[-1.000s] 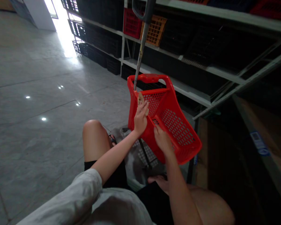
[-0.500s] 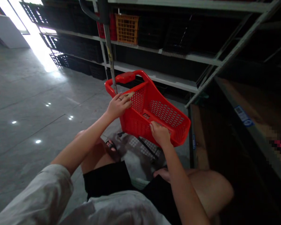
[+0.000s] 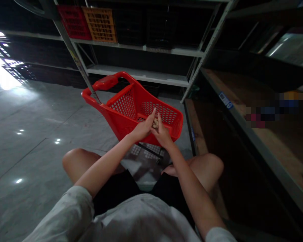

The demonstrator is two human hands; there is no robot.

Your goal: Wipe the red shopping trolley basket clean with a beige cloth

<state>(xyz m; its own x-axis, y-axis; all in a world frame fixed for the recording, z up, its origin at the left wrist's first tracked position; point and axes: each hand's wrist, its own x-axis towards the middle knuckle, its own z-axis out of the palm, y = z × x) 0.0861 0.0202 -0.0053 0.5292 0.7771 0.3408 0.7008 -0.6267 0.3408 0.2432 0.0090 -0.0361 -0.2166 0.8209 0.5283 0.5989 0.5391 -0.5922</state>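
A red plastic shopping cart [image 3: 108,117] with perforated walls stands before my knees. Over its near rim my left hand [image 3: 143,129] and my right hand [image 3: 163,132] come together. Pressed between them is a small crumpled beige cloth [image 3: 155,123], mostly covered by the palms. The thumbs and fingers of both hands close around it, with some fingertips pointing up. Neither hand visibly grips the cart.
A metal pole [image 3: 77,60] slants across the cart's handle. Behind stand white metal shelves [image 3: 131,75] with a red crate [image 3: 74,22] and an orange crate [image 3: 101,25]. At right runs a wooden shelf [image 3: 242,90] with blue-white labels and blurred items. Grey tiles cover the floor.
My left hand has left the cart's rim near the handle, carrying the cloth right to my right hand. My right hand has let go of the near rim. The view has swung right.
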